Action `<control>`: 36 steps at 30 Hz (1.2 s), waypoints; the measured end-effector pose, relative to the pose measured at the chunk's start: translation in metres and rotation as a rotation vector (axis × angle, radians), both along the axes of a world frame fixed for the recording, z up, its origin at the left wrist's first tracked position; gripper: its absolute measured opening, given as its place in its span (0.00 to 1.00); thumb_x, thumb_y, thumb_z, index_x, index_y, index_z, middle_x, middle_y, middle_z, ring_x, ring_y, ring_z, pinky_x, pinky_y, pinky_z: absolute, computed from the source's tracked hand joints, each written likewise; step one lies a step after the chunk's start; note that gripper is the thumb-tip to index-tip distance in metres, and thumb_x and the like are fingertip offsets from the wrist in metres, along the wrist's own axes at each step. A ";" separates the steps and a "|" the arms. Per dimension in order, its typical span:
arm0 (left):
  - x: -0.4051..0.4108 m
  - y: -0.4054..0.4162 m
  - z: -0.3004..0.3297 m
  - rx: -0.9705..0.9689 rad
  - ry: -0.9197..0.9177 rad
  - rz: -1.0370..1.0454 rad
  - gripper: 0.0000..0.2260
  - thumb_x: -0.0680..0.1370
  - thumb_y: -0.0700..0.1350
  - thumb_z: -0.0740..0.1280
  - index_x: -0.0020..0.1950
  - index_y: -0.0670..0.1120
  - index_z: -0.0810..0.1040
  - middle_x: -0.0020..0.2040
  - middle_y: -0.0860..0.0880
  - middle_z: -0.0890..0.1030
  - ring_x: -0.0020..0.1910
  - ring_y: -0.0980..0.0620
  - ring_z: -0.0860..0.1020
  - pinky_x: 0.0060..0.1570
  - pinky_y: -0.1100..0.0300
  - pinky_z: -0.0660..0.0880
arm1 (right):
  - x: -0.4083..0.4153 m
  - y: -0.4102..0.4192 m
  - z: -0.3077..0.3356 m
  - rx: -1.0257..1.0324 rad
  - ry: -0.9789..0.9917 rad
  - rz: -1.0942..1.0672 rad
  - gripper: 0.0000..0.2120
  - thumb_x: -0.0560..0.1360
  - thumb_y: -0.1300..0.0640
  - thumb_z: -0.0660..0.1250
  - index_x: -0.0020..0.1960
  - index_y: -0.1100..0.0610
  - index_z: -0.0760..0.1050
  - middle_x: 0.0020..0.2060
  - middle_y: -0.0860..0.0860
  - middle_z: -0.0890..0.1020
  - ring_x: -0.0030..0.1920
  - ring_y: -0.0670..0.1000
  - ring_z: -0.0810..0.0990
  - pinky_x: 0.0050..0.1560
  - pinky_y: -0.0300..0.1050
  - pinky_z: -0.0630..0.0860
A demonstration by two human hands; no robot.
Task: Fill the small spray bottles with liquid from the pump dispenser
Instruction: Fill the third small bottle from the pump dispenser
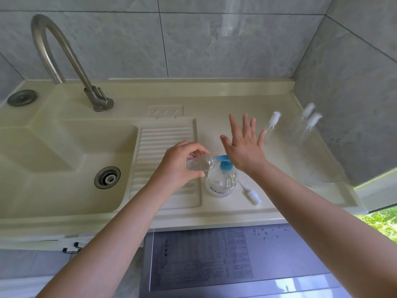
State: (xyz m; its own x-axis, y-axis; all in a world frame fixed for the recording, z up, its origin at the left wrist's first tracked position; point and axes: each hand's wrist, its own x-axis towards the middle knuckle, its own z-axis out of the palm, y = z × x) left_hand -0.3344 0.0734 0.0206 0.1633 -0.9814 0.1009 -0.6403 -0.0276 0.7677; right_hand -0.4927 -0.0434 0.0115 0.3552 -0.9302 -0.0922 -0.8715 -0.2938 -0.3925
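Observation:
A clear pump dispenser (221,181) with a blue pump head (224,163) stands on the cream counter (214,104). My left hand (182,164) grips a small clear spray bottle (200,163), uncapped and tilted, its mouth at the blue nozzle. The heel of my right hand (245,147) rests on the pump head with fingers spread straight. A white spray cap (252,194) with its tube lies on the counter right of the dispenser. Three capped clear spray bottles (272,123) (306,114) (312,123) stand at the back right.
A sink basin (64,160) with a drain and a curved steel tap (64,54) lies to the left, beside a ribbed washboard (165,147). Tiled walls close the back and right. A grey appliance top (214,254) sits below the counter edge.

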 end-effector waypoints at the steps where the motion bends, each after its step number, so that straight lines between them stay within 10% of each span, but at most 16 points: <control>1: 0.000 0.000 0.000 -0.001 0.000 -0.003 0.24 0.61 0.35 0.81 0.54 0.53 0.83 0.48 0.55 0.78 0.48 0.62 0.78 0.53 0.75 0.71 | -0.001 0.001 -0.003 0.004 0.012 -0.001 0.29 0.84 0.42 0.46 0.81 0.45 0.38 0.81 0.56 0.39 0.80 0.57 0.34 0.76 0.63 0.34; 36: 0.002 0.002 0.001 -0.012 0.005 -0.010 0.23 0.62 0.34 0.80 0.53 0.50 0.83 0.49 0.55 0.78 0.49 0.62 0.78 0.53 0.74 0.71 | -0.001 -0.004 0.003 0.018 -0.020 -0.055 0.32 0.83 0.37 0.47 0.81 0.44 0.39 0.80 0.55 0.37 0.80 0.57 0.35 0.76 0.63 0.34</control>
